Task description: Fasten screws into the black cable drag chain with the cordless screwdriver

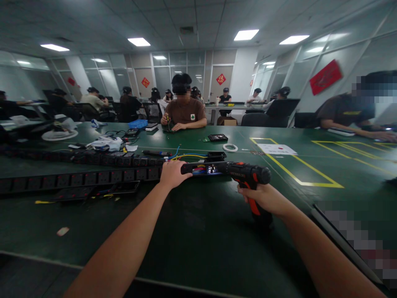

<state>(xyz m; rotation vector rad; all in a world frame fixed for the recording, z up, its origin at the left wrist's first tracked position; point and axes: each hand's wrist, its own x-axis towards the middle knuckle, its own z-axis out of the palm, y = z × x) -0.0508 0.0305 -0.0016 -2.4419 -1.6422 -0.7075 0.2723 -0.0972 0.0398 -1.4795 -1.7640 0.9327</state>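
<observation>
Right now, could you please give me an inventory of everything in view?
Long plastic socket strip: one, black, left to centre.
Segmented row: one, black, behind the strip.
Orange-trimmed power drill: one, black and orange, right hand.
Lit display: one, white digits, strip's open section.
Insulated wires: several, blue and yellow, behind strip.
Plastic basket: one, blue, table's far side.
Flat ring: one, white, beyond drill.
Paper sheet: one, white, right of ring.
Tape outlines: several, yellow, table's right.
Smooth tabletop: one, green, foreground.
Small clutter: uncounted, mixed, tabletop.
People: at least ten, mixed clothing, around room.
Office chairs: several, black, background.
Wall decorations: at least four, red, background.
Ceiling lights: several, white, overhead.
Left hand: one, bare, gripping strip.
Right hand: one, bare, around drill.
</observation>
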